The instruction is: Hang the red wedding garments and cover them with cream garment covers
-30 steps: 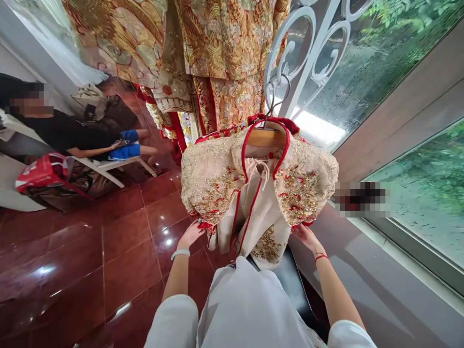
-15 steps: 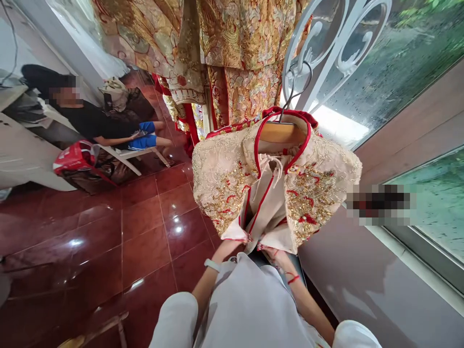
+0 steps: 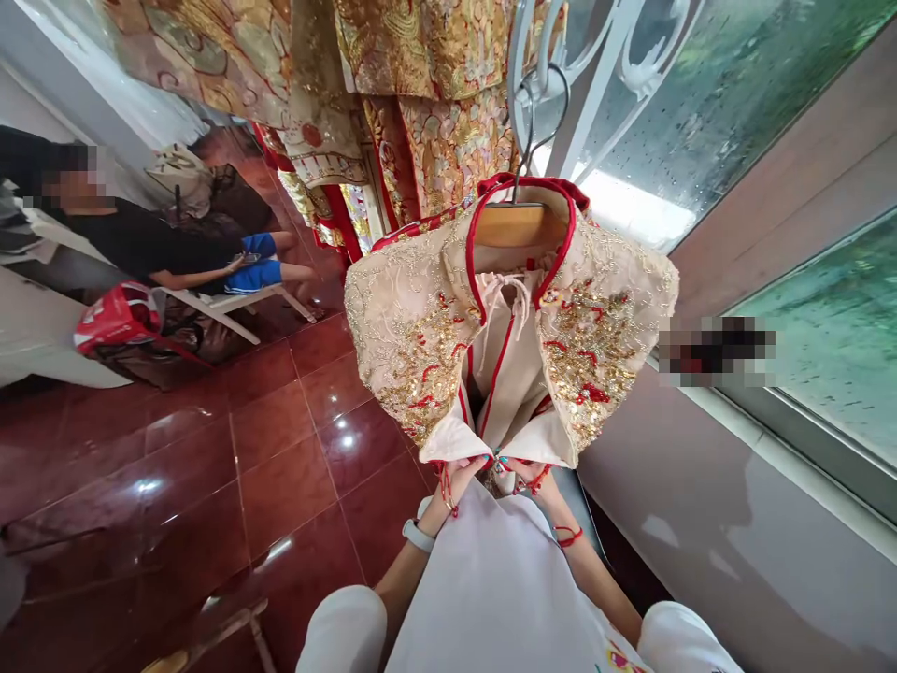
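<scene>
A cream jacket (image 3: 413,271) with gold beading, sequins and red piping hangs in front of me on a wooden hanger (image 3: 515,225). Its collar is tied with a thin pale cord (image 3: 517,301), while the front gapes below and shows the lining. My left hand (image 3: 465,475) pinches the lower left front edge, which is folded outward. On the other side, my right hand (image 3: 529,473) pinches the matching edge. The fingertips of both hands nearly meet at a small fastening between the two edges. Red cords dangle at the hands, and the folded cloth partly hides the fingers.
Behind the jacket hang several gold embroidered garments (image 3: 434,140). A white scrolled metal frame (image 3: 595,93) bears the hanger's hook. At left, a person (image 3: 133,234) sits on a white chair, near a red bag (image 3: 118,318). A wet window (image 3: 785,103) runs along the right.
Both hands have come up into view, and the two front edges have been drawn together at the middle. The view has shifted, so the jacket appears slightly further left and higher.
</scene>
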{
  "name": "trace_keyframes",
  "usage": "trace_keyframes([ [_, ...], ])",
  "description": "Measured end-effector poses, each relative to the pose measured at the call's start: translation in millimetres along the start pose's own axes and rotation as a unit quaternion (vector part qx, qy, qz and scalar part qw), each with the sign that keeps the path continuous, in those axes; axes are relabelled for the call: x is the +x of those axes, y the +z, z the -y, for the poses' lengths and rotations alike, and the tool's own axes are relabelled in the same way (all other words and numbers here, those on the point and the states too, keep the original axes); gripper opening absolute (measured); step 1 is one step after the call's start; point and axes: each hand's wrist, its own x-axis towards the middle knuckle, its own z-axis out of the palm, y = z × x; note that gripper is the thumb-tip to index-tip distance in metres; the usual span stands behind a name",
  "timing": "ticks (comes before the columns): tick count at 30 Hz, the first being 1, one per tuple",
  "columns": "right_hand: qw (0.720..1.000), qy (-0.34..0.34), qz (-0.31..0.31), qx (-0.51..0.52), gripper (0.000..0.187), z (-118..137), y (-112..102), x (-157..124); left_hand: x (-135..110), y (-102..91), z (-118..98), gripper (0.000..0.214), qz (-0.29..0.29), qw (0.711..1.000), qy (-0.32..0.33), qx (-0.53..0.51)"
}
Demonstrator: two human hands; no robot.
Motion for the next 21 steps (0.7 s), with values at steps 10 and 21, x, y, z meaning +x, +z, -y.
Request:
trace_keyframes([
  [10,0.995,0.060,-0.019,0.077,0.038,3,2,-4,6,9.8,11,0.043,0.007,0.995,-0.045,-0.092],
  [21,0.992,0.037,-0.049,0.112,0.039,-8,15,0,-1,9.9,-1,0.045,-0.025,0.994,0.000,-0.104],
])
